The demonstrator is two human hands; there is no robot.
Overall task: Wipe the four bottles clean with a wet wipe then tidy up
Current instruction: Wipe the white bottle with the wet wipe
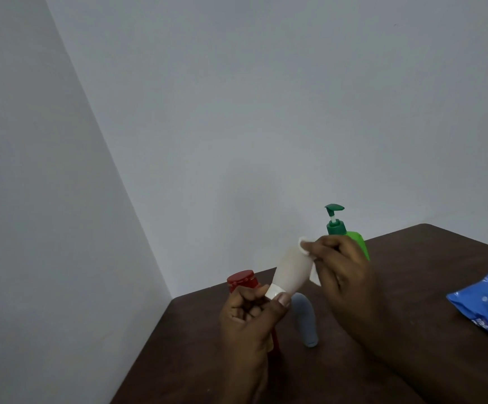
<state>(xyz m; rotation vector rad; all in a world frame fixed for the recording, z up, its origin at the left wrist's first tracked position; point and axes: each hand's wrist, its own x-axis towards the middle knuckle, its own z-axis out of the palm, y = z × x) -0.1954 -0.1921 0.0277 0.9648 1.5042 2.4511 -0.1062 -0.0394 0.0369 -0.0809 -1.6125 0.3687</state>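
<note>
My left hand (250,313) grips a cream white bottle (291,272) by its cap end and holds it tilted above the table. At the bottle's far end my right hand (343,269) pinches a white wet wipe (305,246) against it. A red-capped bottle (241,279) stands behind my left hand, mostly hidden. Below the white bottle a grey-blue bottle (305,322) lies on the table. A green pump bottle (339,228) stands behind my right hand.
The dark brown table (429,258) sits in a corner between two pale walls. A blue wet-wipe pack (487,304) lies near the table's right edge. The table's left edge runs diagonally just left of my left hand.
</note>
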